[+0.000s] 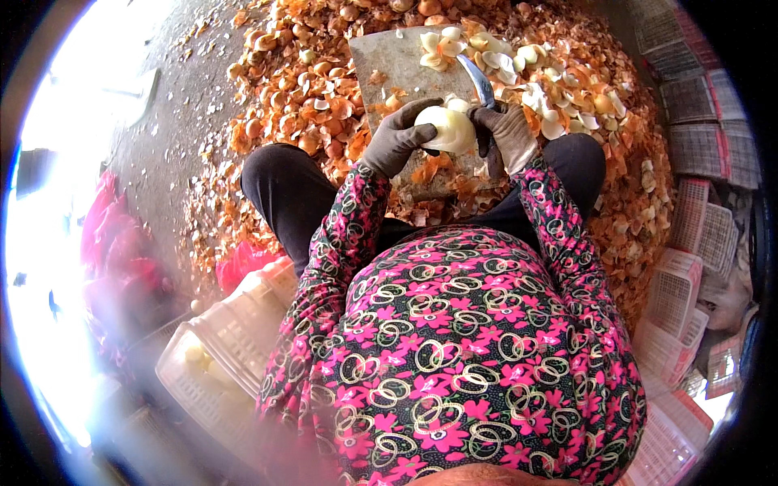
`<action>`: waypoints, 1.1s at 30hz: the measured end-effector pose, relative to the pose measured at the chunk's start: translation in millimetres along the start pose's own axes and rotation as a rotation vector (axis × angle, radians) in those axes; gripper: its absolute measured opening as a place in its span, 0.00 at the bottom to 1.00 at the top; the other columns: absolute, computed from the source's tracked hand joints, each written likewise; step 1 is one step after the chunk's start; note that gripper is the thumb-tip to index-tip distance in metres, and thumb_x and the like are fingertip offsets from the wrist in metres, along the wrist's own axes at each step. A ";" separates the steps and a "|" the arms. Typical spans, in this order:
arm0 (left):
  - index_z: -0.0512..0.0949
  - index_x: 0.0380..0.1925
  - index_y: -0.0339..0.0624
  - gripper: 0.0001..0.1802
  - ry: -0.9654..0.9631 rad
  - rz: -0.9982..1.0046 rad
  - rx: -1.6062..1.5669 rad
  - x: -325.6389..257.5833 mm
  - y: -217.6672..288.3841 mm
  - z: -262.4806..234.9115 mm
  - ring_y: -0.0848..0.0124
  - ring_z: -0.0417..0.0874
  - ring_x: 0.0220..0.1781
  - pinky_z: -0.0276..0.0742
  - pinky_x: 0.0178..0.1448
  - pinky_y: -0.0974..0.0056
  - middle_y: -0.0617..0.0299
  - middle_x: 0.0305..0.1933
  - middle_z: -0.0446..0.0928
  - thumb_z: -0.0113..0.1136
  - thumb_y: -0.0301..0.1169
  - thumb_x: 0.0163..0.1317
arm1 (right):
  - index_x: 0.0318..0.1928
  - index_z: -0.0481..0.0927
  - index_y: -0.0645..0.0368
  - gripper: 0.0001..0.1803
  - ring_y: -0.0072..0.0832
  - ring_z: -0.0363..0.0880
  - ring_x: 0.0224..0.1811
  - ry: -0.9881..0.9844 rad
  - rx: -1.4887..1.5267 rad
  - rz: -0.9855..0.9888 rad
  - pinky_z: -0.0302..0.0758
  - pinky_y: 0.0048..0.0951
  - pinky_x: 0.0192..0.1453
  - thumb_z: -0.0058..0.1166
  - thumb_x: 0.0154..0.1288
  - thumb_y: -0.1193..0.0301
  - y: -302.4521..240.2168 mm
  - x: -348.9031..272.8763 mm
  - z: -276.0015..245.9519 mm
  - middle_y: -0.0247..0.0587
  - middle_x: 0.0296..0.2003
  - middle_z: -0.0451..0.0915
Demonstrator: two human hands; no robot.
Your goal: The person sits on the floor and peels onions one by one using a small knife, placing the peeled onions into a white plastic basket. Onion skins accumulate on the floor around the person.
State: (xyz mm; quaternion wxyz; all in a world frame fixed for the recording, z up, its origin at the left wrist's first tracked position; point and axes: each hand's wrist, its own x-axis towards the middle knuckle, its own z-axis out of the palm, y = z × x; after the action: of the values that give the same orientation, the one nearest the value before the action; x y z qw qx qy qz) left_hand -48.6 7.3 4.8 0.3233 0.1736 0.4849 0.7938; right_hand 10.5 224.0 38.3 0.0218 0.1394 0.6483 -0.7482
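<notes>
My left hand [399, 139], in a dark grey glove, is closed round the side of a peeled white onion [448, 130]. Gloved the same way, my right hand [508, 134] grips a knife [477, 81] whose curved blade points up and away from me. The fingers of that hand are close against the onion's right side; its handle shows partly below them. Under both hands lies a grey board [381, 69] with onion skins scattered on it. Pale cut onion pieces [442, 47] rest at its far edge.
Brown onion skins and whole onions [312, 105] cover the floor around the board. A white plastic basket [223, 356] with peeled onions stands at my left, near pink bags [121, 235]. Stacked crates [697, 121] line the right side. My knees flank the board.
</notes>
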 end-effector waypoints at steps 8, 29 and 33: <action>0.67 0.59 0.31 0.46 -0.105 0.039 -0.271 0.3 -9.8 7.7 0.63 0.79 0.53 0.77 0.56 0.60 0.53 0.53 0.76 0.73 0.50 0.46 | 0.29 0.80 0.65 0.12 0.20 0.73 0.20 0.196 -0.298 -0.014 0.70 0.25 0.26 0.62 0.56 0.67 -9.0 10.1 10.0 0.34 0.19 0.77; 0.65 0.63 0.38 0.37 0.039 0.006 0.414 12.3 -26.5 -3.9 0.64 0.74 0.59 0.70 0.63 0.60 0.54 0.58 0.72 0.64 0.45 0.59 | 0.37 0.84 0.60 0.26 0.24 0.76 0.24 -0.131 -0.521 0.144 0.71 0.27 0.29 0.68 0.53 0.49 18.7 7.9 9.1 0.35 0.23 0.81; 0.66 0.60 0.37 0.48 0.020 -0.036 1.320 13.4 -34.4 -9.2 0.48 0.73 0.58 0.71 0.61 0.52 0.42 0.55 0.70 0.71 0.54 0.42 | 0.42 0.81 0.64 0.29 0.40 0.80 0.32 -0.141 -0.713 0.020 0.75 0.37 0.38 0.65 0.54 0.49 73.1 34.3 7.2 0.47 0.31 0.83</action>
State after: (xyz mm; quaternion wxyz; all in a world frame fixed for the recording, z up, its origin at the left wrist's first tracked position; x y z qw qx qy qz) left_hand -51.9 21.4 -30.3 0.1576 0.3199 0.8755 0.3260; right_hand -8.2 210.5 -39.4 0.1212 0.0773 0.8639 -0.4827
